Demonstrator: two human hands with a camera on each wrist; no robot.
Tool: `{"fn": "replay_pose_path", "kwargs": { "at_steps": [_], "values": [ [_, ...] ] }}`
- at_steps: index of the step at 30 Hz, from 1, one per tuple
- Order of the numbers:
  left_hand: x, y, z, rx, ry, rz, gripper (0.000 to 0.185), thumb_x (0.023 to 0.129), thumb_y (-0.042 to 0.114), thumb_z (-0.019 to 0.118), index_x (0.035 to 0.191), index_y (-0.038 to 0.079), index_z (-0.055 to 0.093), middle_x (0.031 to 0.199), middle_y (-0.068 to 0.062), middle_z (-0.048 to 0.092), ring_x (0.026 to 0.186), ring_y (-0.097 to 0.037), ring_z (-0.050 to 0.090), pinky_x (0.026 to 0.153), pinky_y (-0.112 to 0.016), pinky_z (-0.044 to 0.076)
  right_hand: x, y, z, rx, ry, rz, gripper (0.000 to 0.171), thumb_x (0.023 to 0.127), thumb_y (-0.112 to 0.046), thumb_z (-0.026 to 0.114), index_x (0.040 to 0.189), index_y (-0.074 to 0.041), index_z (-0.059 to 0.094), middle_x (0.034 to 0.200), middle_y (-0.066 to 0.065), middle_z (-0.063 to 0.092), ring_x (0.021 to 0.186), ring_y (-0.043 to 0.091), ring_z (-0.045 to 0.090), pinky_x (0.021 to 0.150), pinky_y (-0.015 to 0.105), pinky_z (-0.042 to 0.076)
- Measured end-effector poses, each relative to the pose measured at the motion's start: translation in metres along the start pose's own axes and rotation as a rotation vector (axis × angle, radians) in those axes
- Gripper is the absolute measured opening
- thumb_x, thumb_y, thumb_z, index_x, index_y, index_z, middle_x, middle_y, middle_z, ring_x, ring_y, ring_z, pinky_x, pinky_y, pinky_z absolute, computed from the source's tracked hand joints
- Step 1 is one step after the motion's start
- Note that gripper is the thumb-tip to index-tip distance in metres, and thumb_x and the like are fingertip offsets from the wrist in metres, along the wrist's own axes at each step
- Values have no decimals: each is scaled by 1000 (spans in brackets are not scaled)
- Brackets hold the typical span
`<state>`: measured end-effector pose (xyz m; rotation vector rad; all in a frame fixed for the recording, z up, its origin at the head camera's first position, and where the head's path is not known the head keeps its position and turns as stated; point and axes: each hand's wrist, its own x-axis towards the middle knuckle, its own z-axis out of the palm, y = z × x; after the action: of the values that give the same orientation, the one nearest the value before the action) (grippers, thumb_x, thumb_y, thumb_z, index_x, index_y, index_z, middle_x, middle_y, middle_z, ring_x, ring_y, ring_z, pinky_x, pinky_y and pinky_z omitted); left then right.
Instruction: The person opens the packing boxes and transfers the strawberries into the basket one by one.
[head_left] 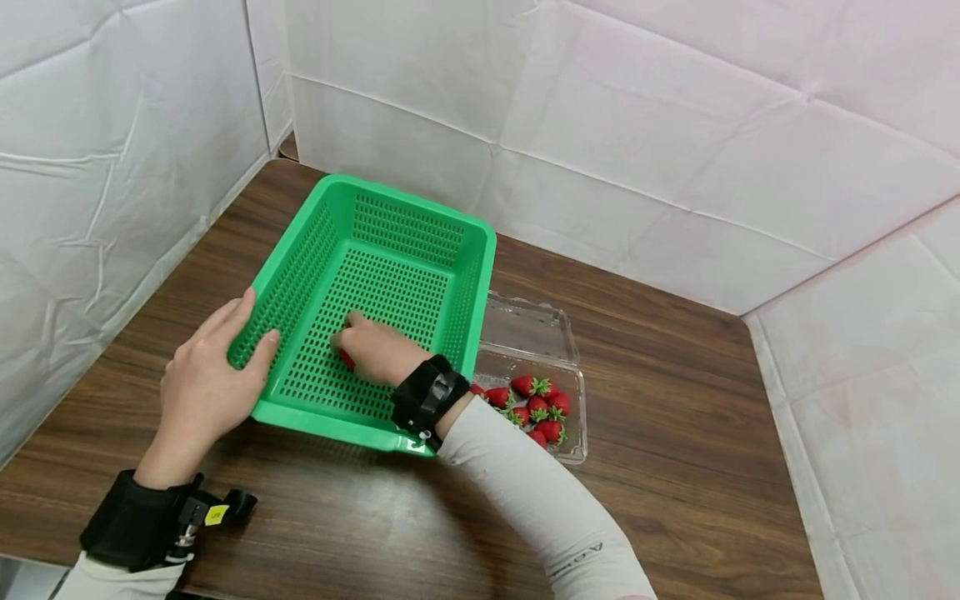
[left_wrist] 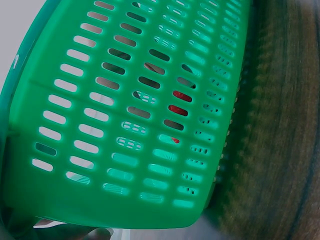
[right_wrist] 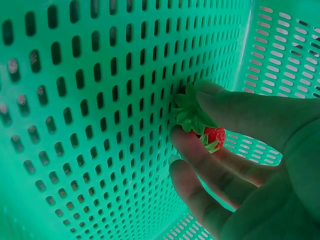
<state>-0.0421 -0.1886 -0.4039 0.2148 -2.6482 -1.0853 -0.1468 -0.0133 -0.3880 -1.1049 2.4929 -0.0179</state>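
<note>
A green perforated plastic basket sits on the wooden table. My left hand holds its left rim, thumb over the inner side and fingers outside. Reaching down into the basket, my right hand holds a strawberry low over the slotted floor. The right wrist view shows a leafy green cap between thumb and forefinger, close to the slots. Red fruit with a second, smaller green cap shows just below it among the fingers. Through the basket wall, the left wrist view catches bits of red.
Right of the basket lies an open clear plastic clamshell box with several strawberries in it; its lid is folded back. The basket's right side and my right forearm partly cover the box. White sheeting walls the table's back and sides.
</note>
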Motion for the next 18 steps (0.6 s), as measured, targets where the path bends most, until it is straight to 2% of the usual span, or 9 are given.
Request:
{"fn": "replay_pose_path", "kwargs": {
  "at_steps": [10, 18],
  "values": [
    [0, -1, 1, 4, 8, 5, 57, 100, 35, 50, 152, 19, 33, 150, -19, 42, 123, -55, 45, 87, -70, 35, 1, -1, 1, -23, 1, 19, 44, 93, -4, 63, 132, -24, 62, 139, 8, 47, 91, 13, 59, 74, 21, 50],
    [0, -1, 1, -6, 6, 6, 57, 100, 35, 50, 152, 19, 33, 150, -19, 42, 123, -55, 45, 88, -70, 34, 2, -1, 0, -62, 14, -3, 39, 92, -9, 65, 128, -22, 64, 126, 5, 53, 88, 10, 60, 70, 19, 51]
  ]
}}
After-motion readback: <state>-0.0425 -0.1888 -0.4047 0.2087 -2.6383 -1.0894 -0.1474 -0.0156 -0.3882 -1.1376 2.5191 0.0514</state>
